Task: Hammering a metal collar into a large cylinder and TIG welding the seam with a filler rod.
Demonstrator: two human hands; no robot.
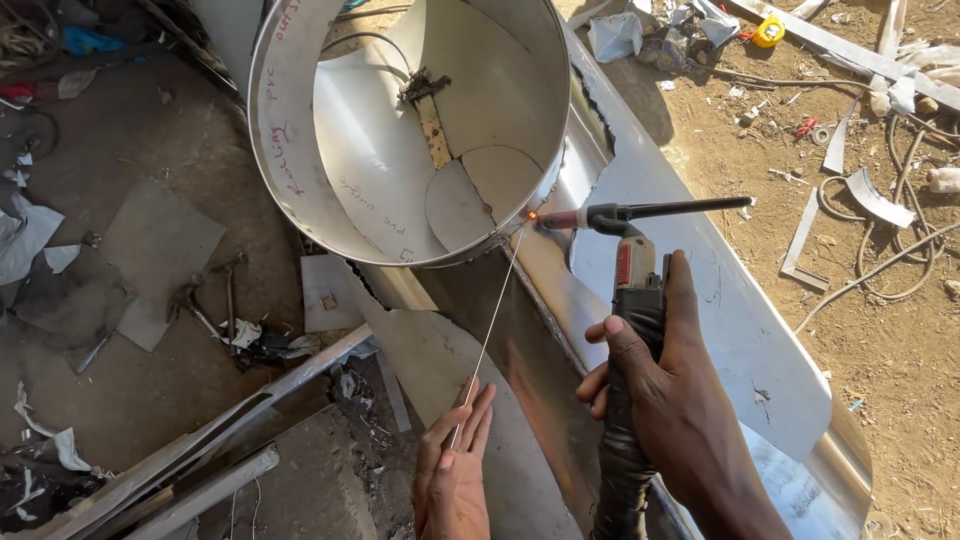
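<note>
My right hand (665,390) grips the black handle of a welding torch (630,260). Its tip glows orange against the lower rim of a large steel cylinder (290,150). My left hand (455,465) pinches a thin filler rod (492,320) that slants up to the same glowing spot. The cylinder rests on a shiny, partly film-covered steel sheet (700,330) and is open toward me, with a small clamp (425,88) on a strip inside it.
Flat sheet offcuts (155,255) and angle bars (215,440) lie on the dirt at left, with a hammer-like tool (195,300). Metal strips and cables (880,250) litter the sandy ground at right. A yellow tape measure (768,30) sits at the top.
</note>
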